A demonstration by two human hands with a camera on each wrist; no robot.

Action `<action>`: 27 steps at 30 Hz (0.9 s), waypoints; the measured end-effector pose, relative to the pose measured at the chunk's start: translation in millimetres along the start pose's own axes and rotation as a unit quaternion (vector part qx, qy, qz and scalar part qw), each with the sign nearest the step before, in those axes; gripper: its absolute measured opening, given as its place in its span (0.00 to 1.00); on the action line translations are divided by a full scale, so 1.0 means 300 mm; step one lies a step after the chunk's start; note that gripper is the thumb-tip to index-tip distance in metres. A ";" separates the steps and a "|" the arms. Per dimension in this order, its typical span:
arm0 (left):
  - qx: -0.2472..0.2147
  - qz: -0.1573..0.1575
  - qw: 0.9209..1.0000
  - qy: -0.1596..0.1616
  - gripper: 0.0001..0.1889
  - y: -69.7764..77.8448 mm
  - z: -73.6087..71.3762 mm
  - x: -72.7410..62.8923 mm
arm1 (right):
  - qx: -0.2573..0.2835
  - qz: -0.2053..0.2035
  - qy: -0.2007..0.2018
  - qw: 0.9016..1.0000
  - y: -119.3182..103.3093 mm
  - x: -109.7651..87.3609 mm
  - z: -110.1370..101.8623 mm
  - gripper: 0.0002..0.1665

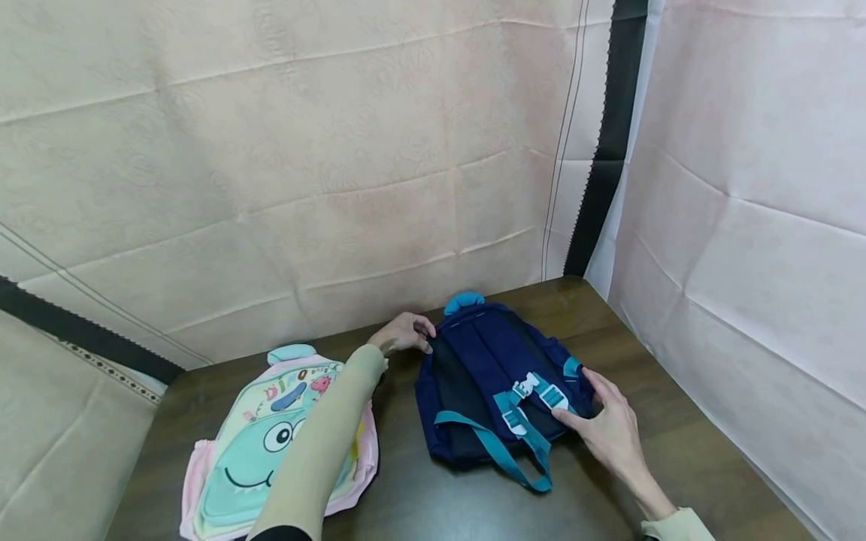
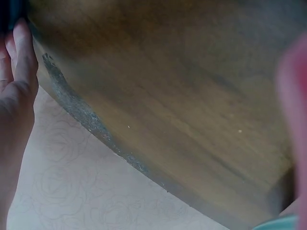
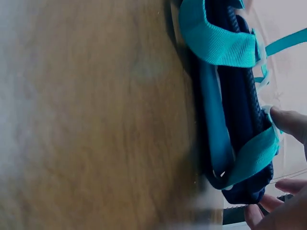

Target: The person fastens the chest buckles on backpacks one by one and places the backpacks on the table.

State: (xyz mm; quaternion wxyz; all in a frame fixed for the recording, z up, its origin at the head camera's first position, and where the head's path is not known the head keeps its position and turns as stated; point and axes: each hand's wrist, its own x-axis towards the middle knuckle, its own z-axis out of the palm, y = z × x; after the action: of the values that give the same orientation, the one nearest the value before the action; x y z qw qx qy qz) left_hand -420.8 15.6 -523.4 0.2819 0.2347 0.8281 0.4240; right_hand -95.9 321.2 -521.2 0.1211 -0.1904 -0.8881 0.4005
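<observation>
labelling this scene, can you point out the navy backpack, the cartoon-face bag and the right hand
Navy backpack (image 1: 483, 366): head view, on the dark fabric of its upward side.
Cartoon-face bag (image 1: 249, 449): head view, on the teal face.
Right hand (image 1: 614, 427): head view, on the back of the hand.

The left arm wears a long, plain sleeve (image 1: 323, 454) of pale beige with a faint green cast, close-fitting and smooth, reaching to the wrist. A curved black band (image 1: 280, 534) crosses it at the bottom edge of the head view. The right arm shows only the end of a similarly pale cuff (image 1: 679, 526), lightly creased, with the wrist uncovered beyond it. The left hand (image 1: 404, 331) and right hand (image 1: 612, 428) are bare, their fingers slender
</observation>
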 end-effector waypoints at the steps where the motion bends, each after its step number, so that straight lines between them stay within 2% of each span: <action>1: -0.002 -0.001 1.000 0.003 0.12 -0.002 0.000 -0.004 | 0.001 0.001 -0.007 1.000 0.002 0.004 0.002 0.58; 9: 0.020 -0.006 0.999 0.030 0.11 -0.014 0.004 -0.027 | 0.015 -0.004 -0.039 0.999 0.012 0.030 0.018 0.56; 14: 0.034 -0.014 0.998 0.048 0.11 -0.010 0.027 -0.028 | 0.012 0.003 -0.053 0.998 0.037 0.031 0.023 0.57; 17: 0.044 -0.018 0.997 0.056 0.11 0.014 0.054 -0.016 | 0.005 0.014 -0.055 0.998 0.061 0.028 0.015 0.57; 23: 0.062 -0.017 0.996 0.066 0.12 0.110 0.116 0.009 | -0.008 0.056 -0.076 0.995 0.100 0.040 -0.051 0.61; 27: 0.070 -0.011 0.995 0.073 0.12 0.147 0.134 0.019 | -0.016 0.060 -0.075 0.995 0.109 0.048 -0.076 0.62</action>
State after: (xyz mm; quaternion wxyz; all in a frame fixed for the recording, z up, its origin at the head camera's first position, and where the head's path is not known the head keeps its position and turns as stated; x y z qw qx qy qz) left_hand -391.7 65.5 -507.6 0.2083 0.2129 0.8766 0.3780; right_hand -92.6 362.4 -530.3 0.0265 -0.2149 -0.8880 0.4056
